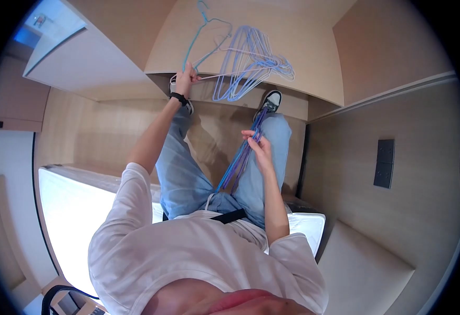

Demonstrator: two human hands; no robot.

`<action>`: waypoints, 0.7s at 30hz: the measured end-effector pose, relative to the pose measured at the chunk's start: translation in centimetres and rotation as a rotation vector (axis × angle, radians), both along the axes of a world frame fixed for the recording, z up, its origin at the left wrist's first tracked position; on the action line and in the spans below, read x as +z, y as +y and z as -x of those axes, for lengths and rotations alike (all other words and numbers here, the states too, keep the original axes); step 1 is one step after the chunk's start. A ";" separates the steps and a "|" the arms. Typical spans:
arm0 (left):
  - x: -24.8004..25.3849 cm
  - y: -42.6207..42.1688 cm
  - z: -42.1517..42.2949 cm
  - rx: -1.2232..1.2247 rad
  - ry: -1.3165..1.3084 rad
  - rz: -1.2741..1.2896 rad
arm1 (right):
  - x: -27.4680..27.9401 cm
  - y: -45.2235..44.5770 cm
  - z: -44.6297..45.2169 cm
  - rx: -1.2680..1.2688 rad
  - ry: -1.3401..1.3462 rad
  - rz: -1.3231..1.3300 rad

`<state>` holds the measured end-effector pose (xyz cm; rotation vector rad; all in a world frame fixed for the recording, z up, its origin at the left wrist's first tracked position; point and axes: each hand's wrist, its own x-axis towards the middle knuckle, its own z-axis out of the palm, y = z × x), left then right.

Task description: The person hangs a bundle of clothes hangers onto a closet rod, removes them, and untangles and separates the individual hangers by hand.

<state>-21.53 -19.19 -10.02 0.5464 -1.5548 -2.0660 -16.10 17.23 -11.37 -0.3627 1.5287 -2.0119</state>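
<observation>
My left hand [187, 80] reaches to the shelf's front edge, its fingers closed on a teal clothes hanger [192, 44] whose hook points away from me. A pale pinkish hanger runs close by the same fingers; whether they grip it too, I cannot tell. Just right of that hand lies a tangled pile of light blue and white hangers [246, 60] on the shelf. Over my right thigh, my right hand [259, 144] has its fingers curled round a bunch of blue and purple hangers [235, 167], which hangs down between my legs.
The light wood shelf [303, 73] sits in a cabinet with side panels [393, 52]. Below it are my shoes [270, 101]. A white mattress [72, 220] lies under and behind me. Dark wall sockets [384, 164] and a padded panel [366, 262] are on the right.
</observation>
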 end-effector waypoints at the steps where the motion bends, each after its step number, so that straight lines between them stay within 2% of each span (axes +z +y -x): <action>1: -0.3 0.1 -0.1 -0.031 0.009 0.014 | 0.1 -0.1 -0.1 -0.010 -0.002 0.003; 4: -1.5 0.1 0.1 -0.109 0.008 -0.149 | 0.3 -0.1 -0.1 -0.021 -0.004 0.006; 7: -1.7 0.3 -0.5 -0.051 0.012 -0.246 | 0.3 -0.1 -0.2 -0.017 0.001 0.006; 10: -1.2 0.6 -1.5 -0.127 0.181 -0.501 | 0.3 0.0 -0.1 -0.016 0.013 0.002; 13: -1.3 0.5 -2.1 -0.152 0.214 -0.385 | -0.1 -0.1 -0.1 -0.018 0.024 0.000; 16: -0.7 2.6 -4.7 -0.091 0.150 0.101 | -0.7 0.0 -0.1 -0.053 0.025 0.039; 17: 0.2 4.1 -6.6 -0.041 0.037 0.217 | -0.8 0.1 -0.1 -0.071 0.024 0.059; 19: -0.9 5.9 -11.1 -0.076 -0.087 0.377 | -0.8 0.2 -0.1 -0.203 0.041 0.213; 21: 0.4 9.5 -16.3 -0.207 -0.186 0.808 | -0.3 0.6 -0.1 -0.286 0.028 0.374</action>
